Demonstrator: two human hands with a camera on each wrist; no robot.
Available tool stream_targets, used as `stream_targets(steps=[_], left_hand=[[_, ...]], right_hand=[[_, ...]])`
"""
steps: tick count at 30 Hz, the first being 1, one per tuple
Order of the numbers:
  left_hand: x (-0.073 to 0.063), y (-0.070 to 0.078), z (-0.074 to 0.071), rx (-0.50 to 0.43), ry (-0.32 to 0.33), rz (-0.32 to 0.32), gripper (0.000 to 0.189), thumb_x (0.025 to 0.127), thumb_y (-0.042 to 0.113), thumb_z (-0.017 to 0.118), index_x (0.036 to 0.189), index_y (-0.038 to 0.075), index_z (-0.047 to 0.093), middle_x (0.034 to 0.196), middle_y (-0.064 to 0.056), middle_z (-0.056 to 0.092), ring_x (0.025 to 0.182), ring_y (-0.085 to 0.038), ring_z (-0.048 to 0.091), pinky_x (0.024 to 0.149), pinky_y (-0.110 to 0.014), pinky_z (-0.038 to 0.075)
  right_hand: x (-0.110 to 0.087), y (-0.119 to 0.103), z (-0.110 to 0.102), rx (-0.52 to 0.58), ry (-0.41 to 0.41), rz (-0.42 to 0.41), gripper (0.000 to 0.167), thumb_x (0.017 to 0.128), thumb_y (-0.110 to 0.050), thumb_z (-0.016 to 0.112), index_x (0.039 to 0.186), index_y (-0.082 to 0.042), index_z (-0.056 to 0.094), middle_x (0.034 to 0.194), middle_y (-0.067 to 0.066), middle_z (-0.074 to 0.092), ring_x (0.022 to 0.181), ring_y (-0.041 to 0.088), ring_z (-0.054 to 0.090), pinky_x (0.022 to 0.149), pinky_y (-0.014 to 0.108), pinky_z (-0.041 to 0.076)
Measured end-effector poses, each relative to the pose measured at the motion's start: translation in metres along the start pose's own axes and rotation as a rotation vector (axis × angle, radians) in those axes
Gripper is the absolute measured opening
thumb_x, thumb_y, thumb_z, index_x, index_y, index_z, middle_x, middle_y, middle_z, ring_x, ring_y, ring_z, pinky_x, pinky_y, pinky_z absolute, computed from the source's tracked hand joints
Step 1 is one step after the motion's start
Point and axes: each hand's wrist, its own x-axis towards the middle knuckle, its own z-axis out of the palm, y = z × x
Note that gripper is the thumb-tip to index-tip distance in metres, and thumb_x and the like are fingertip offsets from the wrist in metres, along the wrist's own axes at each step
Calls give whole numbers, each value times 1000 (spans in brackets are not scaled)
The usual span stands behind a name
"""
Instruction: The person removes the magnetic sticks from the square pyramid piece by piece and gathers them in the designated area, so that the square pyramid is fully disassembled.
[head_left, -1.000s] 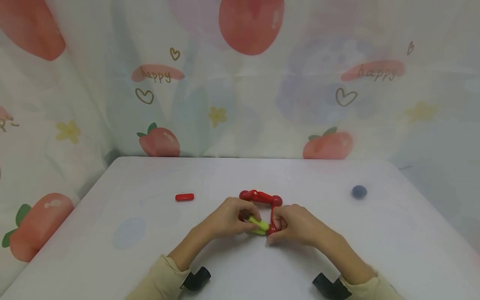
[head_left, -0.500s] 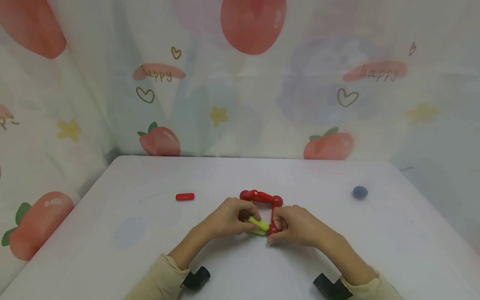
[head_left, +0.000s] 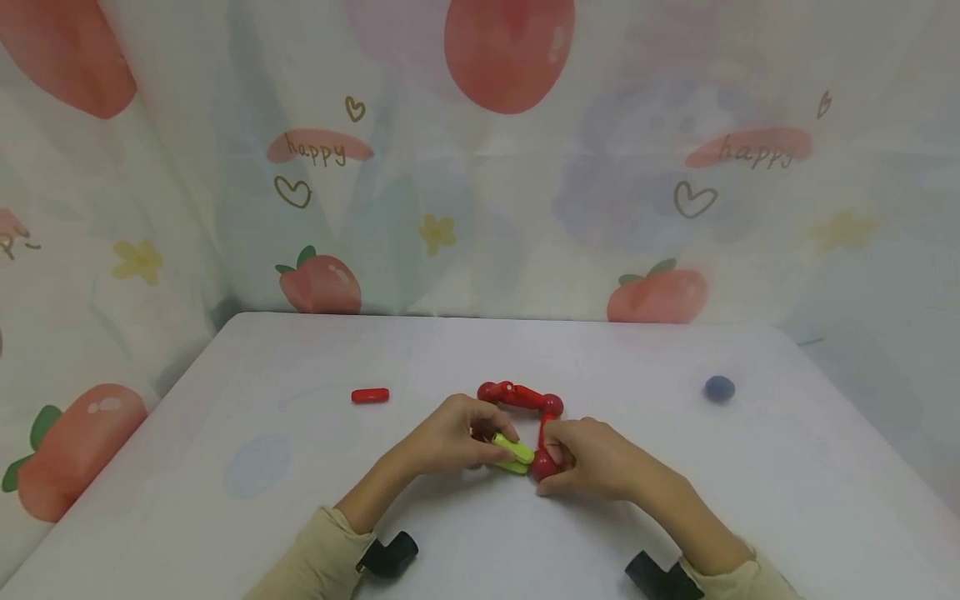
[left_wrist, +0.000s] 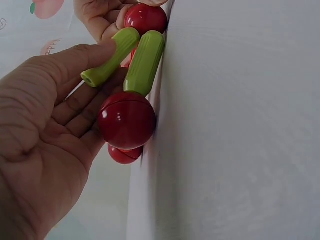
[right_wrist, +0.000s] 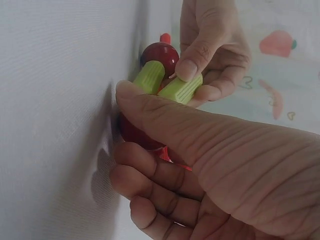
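Observation:
My left hand (head_left: 453, 437) pinches a ribbed yellow-green rod (left_wrist: 114, 59) between thumb and fingers. Beside it, a second yellow-green rod (left_wrist: 145, 62) runs between two red balls, the nearer ball (left_wrist: 127, 120) lying by the left palm and the far ball (left_wrist: 146, 19) at the right hand. With thumb and curled fingers, my right hand (head_left: 603, 462) grips that far ball. The held rod's far end is right at this ball. From there a chain of red rods (head_left: 528, 398) and red balls bends away behind the hands. Fingers partly hide the joints.
A loose red rod (head_left: 370, 396) lies on the white table (head_left: 300, 358) to the left. Far to the right sits a dark blue ball (head_left: 718, 388). A patterned cloth (head_left: 487, 192) hangs behind the table.
The right hand has come slightly nearer, and more of the red ball it grips now shows. Left hand and yellow-green rods have shifted slightly left.

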Motion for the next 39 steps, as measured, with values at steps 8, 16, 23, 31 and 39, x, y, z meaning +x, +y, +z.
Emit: stream_targets(steps=[8,16,23,31,39], left_hand=[[-4,-5,-6,-126,47,5,16,86,8,82,102,8,78,85,0,72,68,-10,56,58,-20,48],[-4,-6,-7,-149,48,45,17,86,6,82,102,4,78,87,-7,74,65,-11,53,56,-19,45],[-4,4,-12,-116,96,56,18,86,5,82,104,8,78,92,0,77,81,-11,67,78,-34,58],[-11,10,-20,-83,167,66,20,86,7,82,105,8,77,98,0,77,93,-10,70,94,-45,57],[-24,4,-40,-33,214,97,18,85,6,83,102,6,76,98,-3,76,92,-13,70,92,-42,58]], right_hand=[[1,0,-4,-7,36,-46,41,76,-34,91,87,-17,55,66,-9,54,63,8,50,56,23,43],[3,-2,-5,-6,67,-119,38,77,-30,91,97,-21,60,63,-12,53,60,5,49,55,23,43],[4,-2,-6,-28,18,-71,36,76,-28,91,92,-22,59,64,-10,53,64,8,50,59,24,43],[4,-4,-3,-8,10,-18,37,75,-29,92,91,-22,59,65,-8,54,69,11,51,62,26,43],[1,-2,-1,-23,35,-12,38,74,-27,93,90,-22,59,64,-8,53,68,11,51,62,27,41]])
